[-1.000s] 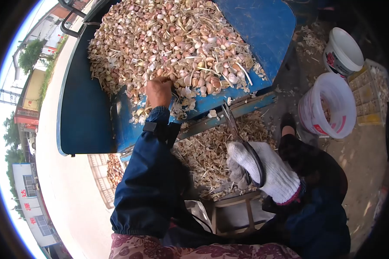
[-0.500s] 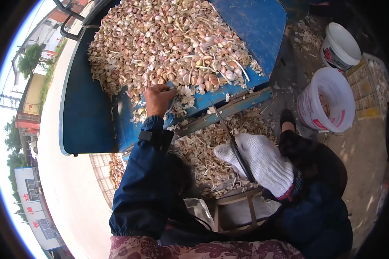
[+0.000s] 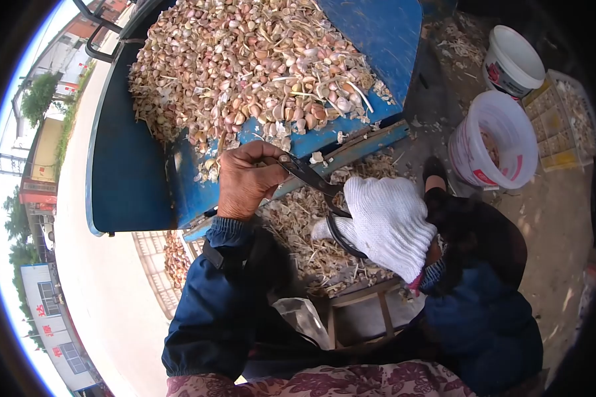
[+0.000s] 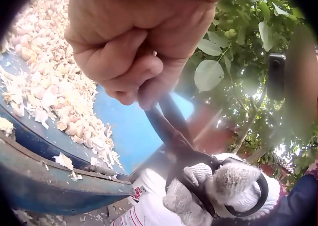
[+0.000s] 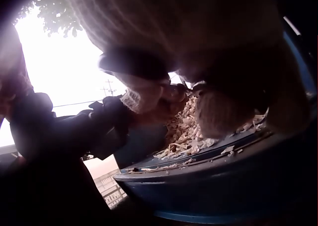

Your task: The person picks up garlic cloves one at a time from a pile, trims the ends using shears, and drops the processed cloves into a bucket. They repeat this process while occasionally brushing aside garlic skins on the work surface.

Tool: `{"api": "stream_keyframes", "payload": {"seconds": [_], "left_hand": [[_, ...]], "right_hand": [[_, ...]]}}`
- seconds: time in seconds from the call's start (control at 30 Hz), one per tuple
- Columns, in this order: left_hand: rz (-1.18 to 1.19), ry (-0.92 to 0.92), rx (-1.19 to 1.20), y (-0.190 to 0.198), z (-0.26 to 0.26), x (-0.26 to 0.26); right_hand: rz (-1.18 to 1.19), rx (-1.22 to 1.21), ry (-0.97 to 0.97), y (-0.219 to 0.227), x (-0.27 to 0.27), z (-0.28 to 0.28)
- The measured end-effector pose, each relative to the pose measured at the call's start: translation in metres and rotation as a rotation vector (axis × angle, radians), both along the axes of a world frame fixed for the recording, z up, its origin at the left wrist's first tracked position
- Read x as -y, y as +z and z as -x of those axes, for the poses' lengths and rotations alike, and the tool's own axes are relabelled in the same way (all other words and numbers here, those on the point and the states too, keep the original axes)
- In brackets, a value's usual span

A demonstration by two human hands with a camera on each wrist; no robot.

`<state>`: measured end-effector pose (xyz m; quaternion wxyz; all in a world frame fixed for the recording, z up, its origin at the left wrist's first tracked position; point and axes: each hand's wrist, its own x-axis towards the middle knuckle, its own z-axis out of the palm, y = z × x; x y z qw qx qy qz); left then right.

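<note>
**Shears meet a bare fist at the edge of the garlic heap**

The left hand (image 3: 245,182), bare, is curled tight in front of the blue cart bed (image 3: 129,172); whatever it pinches is hidden inside the fist, probably a garlic bulb from the pile (image 3: 245,59), though I cannot tell. The right hand (image 3: 384,221), in a white knit glove, grips the handles of the black shears (image 3: 311,178), whose blades reach right up to the left fingers (image 4: 131,82).

The risk, as I judge it, lies in that closeness: the blade tips touch or nearly touch unprotected skin, and a cut taken slightly too far in would nick a finger rather than the stem. The glove could also dull the feel of the handles. A loose hold might let the piece drop into the trimmings (image 3: 311,231) below, well apart from the white bucket (image 3: 493,149).
</note>
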<state>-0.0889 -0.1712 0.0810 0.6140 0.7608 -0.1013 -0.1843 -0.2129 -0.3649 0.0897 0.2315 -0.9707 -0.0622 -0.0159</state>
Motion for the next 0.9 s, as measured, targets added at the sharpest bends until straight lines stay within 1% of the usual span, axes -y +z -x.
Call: {"api": "stream_keyframes", "payload": {"seconds": [0.13,0.2,0.27,0.33,0.37,0.4,0.43,0.47,0.5,0.53,0.57,0.6,0.63,0.67,0.7,0.73,0.77,0.8,0.83,0.87,0.9], "left_hand": [[0.011,-0.007,-0.008,0.004,0.003,0.002],[0.043,-0.041,-0.012,0.004,0.004,0.0],[0.016,-0.048,-0.003,0.008,0.009,0.003],[-0.01,-0.06,0.005,0.007,0.011,0.005],[0.014,-0.054,-0.051,0.005,0.012,0.005],[0.036,-0.048,-0.105,0.005,0.012,0.005],[0.034,-0.045,-0.102,0.001,0.009,0.003],[0.077,0.026,-0.196,-0.007,0.002,-0.002],[0.121,0.099,-0.287,-0.014,-0.006,-0.009],[0.116,0.105,-0.273,-0.025,-0.018,-0.017],[0.241,0.18,-0.323,-0.037,-0.033,-0.027],[0.367,0.249,-0.372,-0.041,-0.046,-0.029],[0.368,0.292,-0.373,-0.045,-0.059,-0.031],[0.365,0.29,-0.365,-0.047,-0.071,-0.029],[0.261,0.352,-0.268,-0.05,-0.083,-0.027],[0.159,0.413,-0.173,-0.055,-0.094,-0.024],[0.158,0.413,-0.173,-0.062,-0.105,-0.021],[0.066,0.489,-0.095,-0.07,-0.117,-0.016],[-0.026,0.562,-0.017,-0.077,-0.125,-0.013],[-0.024,0.558,-0.019,-0.081,-0.128,-0.011],[-0.117,0.514,0.067,-0.083,-0.131,-0.008]], "right_hand": [[-0.055,0.032,-0.013,-0.007,0.002,0.0],[-0.084,0.03,-0.013,-0.008,0.001,0.002],[-0.115,0.03,-0.01,-0.015,-0.001,0.004],[-0.553,-0.202,0.016,-0.026,-0.002,0.005],[-0.7,-0.459,-0.012,-0.022,0.0,0.006],[-0.7,-0.46,-0.011,-0.016,0.001,0.007],[-1.127,-0.694,-0.199,-0.012,0.002,0.007],[-1.552,-0.923,-0.392,-0.005,0.002,0.007],[-1.623,-0.857,-0.43,0.006,0.004,0.009],[-1.655,-0.819,-0.403,0.005,0.004,0.009],[-1.66,-0.81,-0.379,0.003,0.005,0.011],[-1.667,-0.798,-0.357,0.003,0.007,0.012],[-1.674,-0.792,-0.348,0.002,0.008,0.011],[-1.701,-0.832,-0.383,0.002,0.01,0.01],[-1.726,-0.876,-0.421,0.001,0.011,0.009],[-1.728,-0.875,-0.419,0.004,0.012,0.009],[-1.591,-0.801,-0.397,0.009,0.013,0.009],[-1.454,-0.726,-0.377,0.012,0.015,0.009],[-1.453,-0.725,-0.38,0.014,0.017,0.008],[-1.453,-0.743,-0.386,0.015,0.019,0.008],[-1.454,-0.761,-0.392,0.017,0.02,0.008]]}}
